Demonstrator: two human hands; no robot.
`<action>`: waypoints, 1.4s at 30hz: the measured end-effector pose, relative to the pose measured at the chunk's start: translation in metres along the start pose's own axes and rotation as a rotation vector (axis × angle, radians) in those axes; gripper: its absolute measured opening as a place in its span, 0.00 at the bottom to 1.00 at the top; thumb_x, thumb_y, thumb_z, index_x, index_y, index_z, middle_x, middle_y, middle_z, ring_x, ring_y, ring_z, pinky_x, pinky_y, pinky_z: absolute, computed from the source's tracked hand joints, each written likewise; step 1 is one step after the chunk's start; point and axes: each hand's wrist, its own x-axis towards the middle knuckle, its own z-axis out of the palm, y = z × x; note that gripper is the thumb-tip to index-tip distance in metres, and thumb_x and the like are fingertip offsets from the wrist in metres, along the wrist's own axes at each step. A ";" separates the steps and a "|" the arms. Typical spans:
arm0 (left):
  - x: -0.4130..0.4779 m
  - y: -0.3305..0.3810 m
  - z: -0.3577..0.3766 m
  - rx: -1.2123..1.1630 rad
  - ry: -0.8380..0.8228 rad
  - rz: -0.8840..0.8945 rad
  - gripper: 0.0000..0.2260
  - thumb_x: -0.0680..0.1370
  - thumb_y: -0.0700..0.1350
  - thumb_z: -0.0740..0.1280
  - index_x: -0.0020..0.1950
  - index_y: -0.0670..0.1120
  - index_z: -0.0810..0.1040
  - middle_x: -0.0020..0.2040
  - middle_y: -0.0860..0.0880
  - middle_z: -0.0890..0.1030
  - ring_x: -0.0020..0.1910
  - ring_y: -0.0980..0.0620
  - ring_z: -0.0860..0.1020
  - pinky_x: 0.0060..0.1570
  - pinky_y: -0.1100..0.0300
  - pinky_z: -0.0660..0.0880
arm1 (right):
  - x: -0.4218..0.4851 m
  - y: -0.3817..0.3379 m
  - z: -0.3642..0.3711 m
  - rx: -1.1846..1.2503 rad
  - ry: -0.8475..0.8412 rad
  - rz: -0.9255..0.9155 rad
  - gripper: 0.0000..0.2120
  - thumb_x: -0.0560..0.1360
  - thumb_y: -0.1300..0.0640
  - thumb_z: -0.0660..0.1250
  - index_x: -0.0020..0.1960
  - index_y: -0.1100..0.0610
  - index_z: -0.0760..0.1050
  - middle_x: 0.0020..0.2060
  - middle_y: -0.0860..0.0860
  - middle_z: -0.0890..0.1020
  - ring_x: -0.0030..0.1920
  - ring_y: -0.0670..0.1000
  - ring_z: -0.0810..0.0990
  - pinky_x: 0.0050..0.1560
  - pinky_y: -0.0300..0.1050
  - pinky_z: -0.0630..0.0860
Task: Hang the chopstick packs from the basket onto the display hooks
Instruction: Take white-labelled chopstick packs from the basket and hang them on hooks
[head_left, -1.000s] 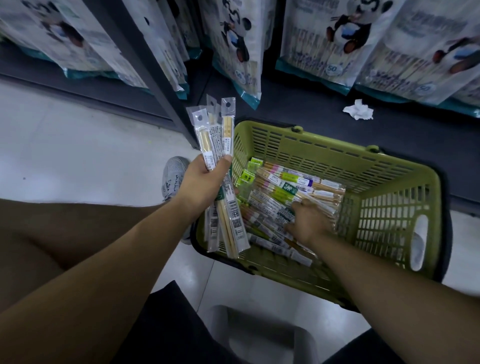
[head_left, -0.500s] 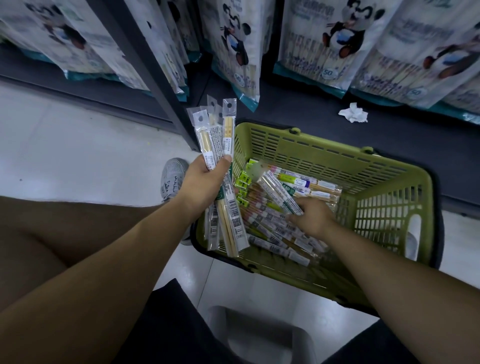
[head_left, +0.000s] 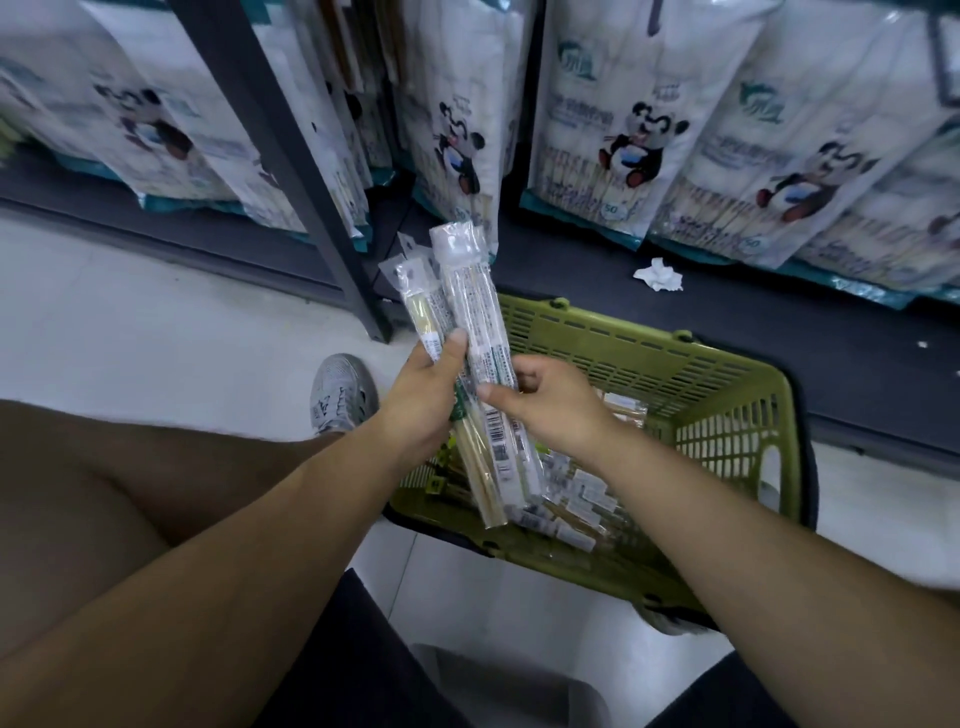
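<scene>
Change: a second ago the right hand (head_left: 550, 402) was down in the basket (head_left: 649, 353), digging through the loose packs (head_left: 576, 493). Half a second ago it had one pack lifted. Now it was up beside the left hand (head_left: 423, 400), laying that new pack (head_left: 467, 291) against the bundle (head_left: 415, 301) the left hand had held all along.

Hands: the left hand gripped the bundle, thumb pressed across its front. The right hand pinched the new pack at mid-length, thumb in front and fingers behind. The two hands were just beside each other, above the basket's near-left corner.

Meaning for the task: one more pack was collected and the bundle grew. Nothing was hung yet and no display hook was in view. Many packs were left in the basket, so the task looked early.

Pack look: a long narrow clear sleeve with a white header on top, pale wooden sticks inside and a barcode label low down. It was held near upright with its top tilted slightly left. The bundle's headers showed a dark hang hole.

Around: the basket sat on the floor (head_left: 130, 322) against the dark shelf base (head_left: 571, 270). Panda bags (head_left: 618, 135) hung above it, with a crumpled tissue (head_left: 658, 274) on the base.
</scene>
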 end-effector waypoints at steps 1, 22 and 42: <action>-0.002 0.002 0.002 -0.035 -0.007 -0.005 0.18 0.86 0.55 0.58 0.71 0.46 0.72 0.62 0.47 0.83 0.58 0.51 0.84 0.51 0.61 0.80 | -0.002 -0.005 0.002 -0.064 0.017 -0.017 0.05 0.77 0.48 0.73 0.49 0.49 0.81 0.33 0.40 0.80 0.33 0.38 0.77 0.33 0.34 0.70; -0.030 0.077 0.041 0.162 -0.199 0.414 0.13 0.84 0.44 0.66 0.69 0.50 0.78 0.59 0.58 0.85 0.60 0.60 0.82 0.54 0.69 0.76 | -0.022 -0.123 -0.077 -0.020 0.415 -0.212 0.07 0.78 0.51 0.72 0.44 0.52 0.80 0.35 0.47 0.81 0.35 0.46 0.79 0.39 0.49 0.80; -0.096 0.288 0.105 0.253 -0.271 0.995 0.16 0.80 0.48 0.71 0.66 0.56 0.75 0.57 0.67 0.82 0.56 0.68 0.80 0.50 0.77 0.73 | -0.089 -0.320 -0.189 0.270 0.598 -0.590 0.07 0.76 0.54 0.70 0.38 0.48 0.79 0.39 0.60 0.79 0.39 0.52 0.78 0.34 0.40 0.76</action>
